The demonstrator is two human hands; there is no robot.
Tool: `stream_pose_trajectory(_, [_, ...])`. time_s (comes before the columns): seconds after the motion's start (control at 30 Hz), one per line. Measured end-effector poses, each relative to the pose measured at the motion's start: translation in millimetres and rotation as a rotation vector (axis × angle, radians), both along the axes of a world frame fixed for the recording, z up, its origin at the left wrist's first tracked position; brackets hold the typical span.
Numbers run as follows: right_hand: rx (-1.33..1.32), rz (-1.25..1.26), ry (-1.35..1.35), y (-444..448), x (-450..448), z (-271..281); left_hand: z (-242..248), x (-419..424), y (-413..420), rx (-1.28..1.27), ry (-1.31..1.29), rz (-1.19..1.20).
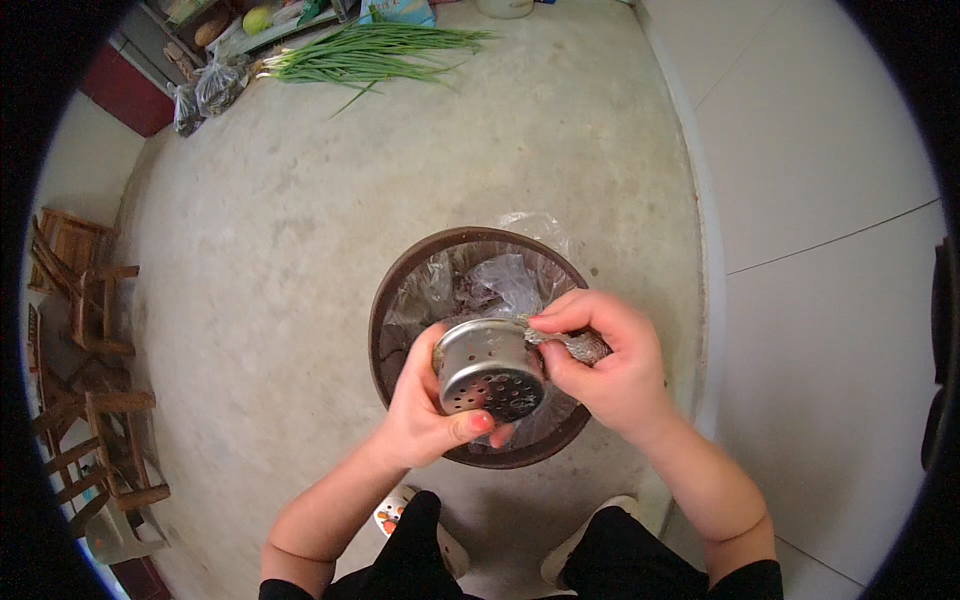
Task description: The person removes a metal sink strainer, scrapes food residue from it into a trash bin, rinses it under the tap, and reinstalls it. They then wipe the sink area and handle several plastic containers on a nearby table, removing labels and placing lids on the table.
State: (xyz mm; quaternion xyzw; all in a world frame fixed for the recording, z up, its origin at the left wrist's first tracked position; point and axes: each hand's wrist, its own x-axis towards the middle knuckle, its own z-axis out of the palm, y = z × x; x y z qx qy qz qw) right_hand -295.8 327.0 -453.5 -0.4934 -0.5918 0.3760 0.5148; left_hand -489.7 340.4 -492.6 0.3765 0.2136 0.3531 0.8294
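A round stainless steel strainer cup [491,371] with holes in its base and side is gripped in my left hand [435,420]. It is tilted so that its perforated base faces me. My right hand [615,352] pinches a steel wool scourer [574,346] against the cup's right side, near the rim. Both hands are above a brown round bin [381,307] lined with a clear plastic bag [506,281]. Dark refuse lies inside the bin, partly hidden by the cup and my hands.
A bunch of green onions [360,56] lies on the concrete floor [277,225] near tied plastic bags [217,86] and a low shelf. Wooden chairs [105,427] line the left side. A pale panelled surface [817,300] runs along the right. My feet stand just behind the bin.
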Motion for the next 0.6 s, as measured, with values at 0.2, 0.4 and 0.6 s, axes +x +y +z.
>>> stream_pose_trajectory(0.2, [-0.115,-0.013,0.183,-11,-4,-10,2,3,-3,-0.045,-0.114,0.055])
stream_pose_trajectory(0.4, [-0.071,-0.070,0.243,-16,-15,-10,-9,0,-6,-0.095,-0.113,0.064])
stream_pose_trajectory(0.6, [0.050,0.032,-0.069,-1,8,9,4,2,27,0.161,0.003,-0.010])
